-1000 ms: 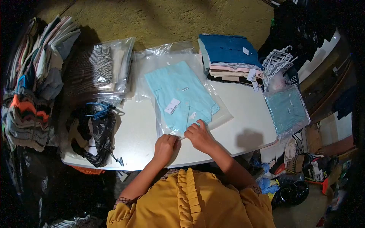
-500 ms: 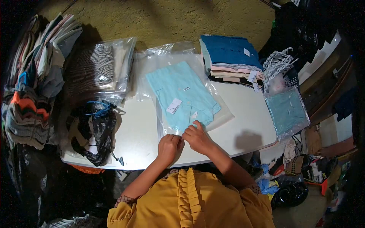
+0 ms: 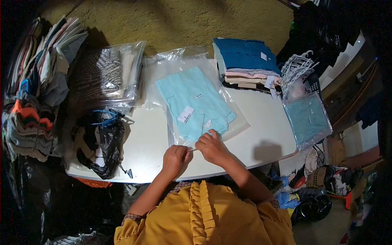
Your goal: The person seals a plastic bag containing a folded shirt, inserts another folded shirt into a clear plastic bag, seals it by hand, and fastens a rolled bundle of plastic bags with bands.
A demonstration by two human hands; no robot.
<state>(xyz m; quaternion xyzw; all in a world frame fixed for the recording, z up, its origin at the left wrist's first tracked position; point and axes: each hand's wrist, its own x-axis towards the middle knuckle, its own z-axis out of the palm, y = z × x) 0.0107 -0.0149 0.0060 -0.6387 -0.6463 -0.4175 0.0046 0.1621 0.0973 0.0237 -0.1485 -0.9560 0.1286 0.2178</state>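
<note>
A folded light blue garment with a white tag lies inside a clear plastic bag on the white table. At the bag's near edge my left hand has its fingers pinched together on a small pale strip of the bag's edge. My right hand is just to the right, fingers closed on the same edge, below the garment's collar. The fingertips of both hands are partly hidden.
Bagged patterned clothes and a black plastic bag occupy the left. Folded clothes are stacked back right, beside white hangers and a bagged teal garment. More clothes stand far left.
My left hand has moved slightly left, away from my right hand, and a pale strip now shows between them. My right hand has shifted little. The garment stays in place.
</note>
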